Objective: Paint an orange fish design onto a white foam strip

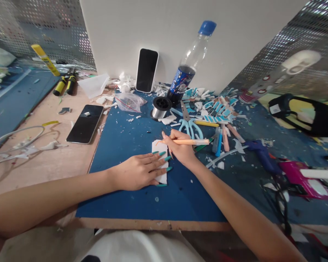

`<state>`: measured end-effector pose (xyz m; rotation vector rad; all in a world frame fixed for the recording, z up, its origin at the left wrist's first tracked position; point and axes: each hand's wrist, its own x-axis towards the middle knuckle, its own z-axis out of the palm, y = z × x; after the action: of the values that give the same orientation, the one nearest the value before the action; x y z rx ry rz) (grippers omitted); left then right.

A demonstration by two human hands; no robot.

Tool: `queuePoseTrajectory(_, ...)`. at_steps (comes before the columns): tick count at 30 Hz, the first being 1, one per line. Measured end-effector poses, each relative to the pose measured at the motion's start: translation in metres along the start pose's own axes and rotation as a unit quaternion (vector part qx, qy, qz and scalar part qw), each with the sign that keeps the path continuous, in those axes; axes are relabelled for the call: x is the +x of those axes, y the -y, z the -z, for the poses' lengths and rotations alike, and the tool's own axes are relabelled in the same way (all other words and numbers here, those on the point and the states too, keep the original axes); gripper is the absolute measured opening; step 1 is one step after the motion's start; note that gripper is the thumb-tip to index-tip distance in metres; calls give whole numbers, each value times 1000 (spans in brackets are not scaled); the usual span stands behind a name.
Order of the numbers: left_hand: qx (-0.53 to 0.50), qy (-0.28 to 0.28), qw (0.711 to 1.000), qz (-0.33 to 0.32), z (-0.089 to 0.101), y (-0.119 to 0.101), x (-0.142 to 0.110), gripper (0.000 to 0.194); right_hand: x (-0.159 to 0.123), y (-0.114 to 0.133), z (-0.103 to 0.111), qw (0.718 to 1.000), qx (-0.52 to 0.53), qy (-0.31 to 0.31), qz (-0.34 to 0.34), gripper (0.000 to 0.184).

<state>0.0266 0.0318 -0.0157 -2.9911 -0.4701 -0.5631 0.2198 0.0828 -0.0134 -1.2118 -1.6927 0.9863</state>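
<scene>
A small white piece of foam or card (161, 177) lies on the blue mat in front of me. My left hand (142, 169) rests flat across it, fingers stretched out, with long teal nails over its surface. In my right hand (182, 149) an orange pen (192, 142) is pinched, held nearly level. Its tip touches the upper part of the white piece, where a short orange line shows. Light blue scissors (190, 123) lie just beyond my right hand.
A cola bottle (182, 78), a wire spool (161, 108) and an upright phone (147, 70) stand at the back. Foam scraps (218, 109) pile up behind the scissors. Another phone (85, 123) lies left; a blue glue gun (264, 156) lies right.
</scene>
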Motion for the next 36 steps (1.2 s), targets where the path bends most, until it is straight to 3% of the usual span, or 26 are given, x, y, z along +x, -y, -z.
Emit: queuePoseTrajectory(36,-3,13,1000,-2,-1,0,-2,38,-4,9,7,1000,-15,5,-23,39)
